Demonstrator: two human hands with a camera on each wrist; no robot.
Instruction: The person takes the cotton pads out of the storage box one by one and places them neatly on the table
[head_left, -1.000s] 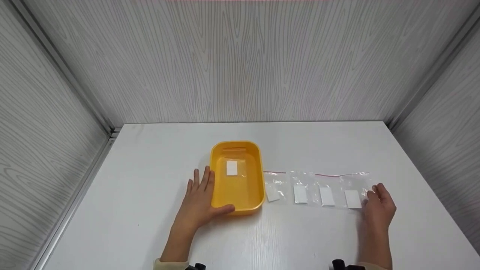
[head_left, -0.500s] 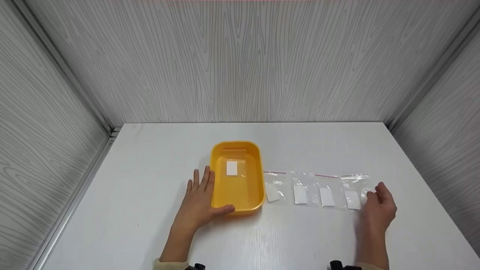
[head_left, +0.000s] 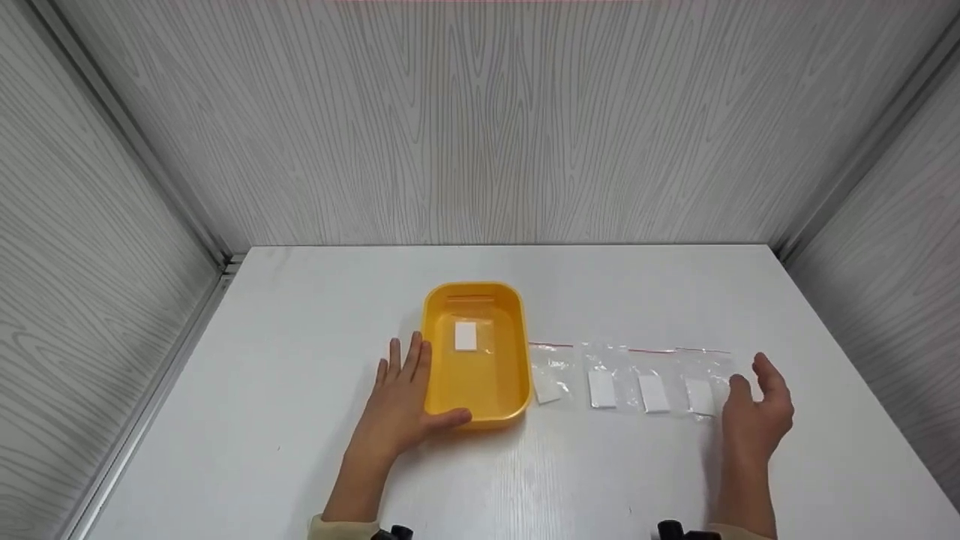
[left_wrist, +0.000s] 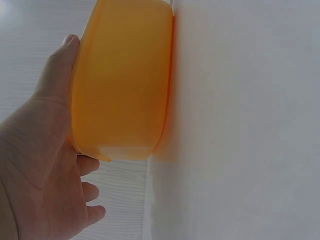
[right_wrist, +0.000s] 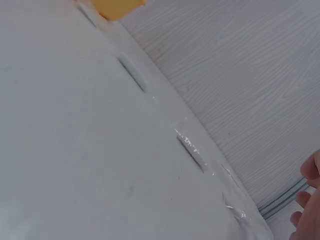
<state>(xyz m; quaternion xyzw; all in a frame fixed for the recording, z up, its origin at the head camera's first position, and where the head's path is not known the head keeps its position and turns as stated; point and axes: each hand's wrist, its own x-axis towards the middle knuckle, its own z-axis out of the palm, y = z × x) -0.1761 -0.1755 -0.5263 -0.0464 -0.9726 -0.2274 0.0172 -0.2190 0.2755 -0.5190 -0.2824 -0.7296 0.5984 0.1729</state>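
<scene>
A yellow plastic tray [head_left: 478, 394] stands on the table in the head view, with a clear zip bag holding a white card [head_left: 465, 336] inside it. My left hand [head_left: 396, 409] rests against its left side, fingers straight and thumb over the near rim; the left wrist view shows the tray wall [left_wrist: 120, 80] beside that thumb. To the right, several clear zip bags, each with a white rectangle inside, lie in a row. Just right of the last bag [head_left: 700, 396], my right hand [head_left: 756, 420] holds nothing, its thumb and index finger apart.
The white tabletop [head_left: 300, 315] ends at a grey wood-grain back wall [head_left: 480, 127]. Similar panels close off the left [head_left: 90, 285] and right [head_left: 885, 225]. In the right wrist view, the bags [right_wrist: 187, 142] lie flat on the table.
My right hand has let go of the rightmost bag, spreading thumb and index finger. That bag has shifted slightly left. The left hand and the tray stay in place.
</scene>
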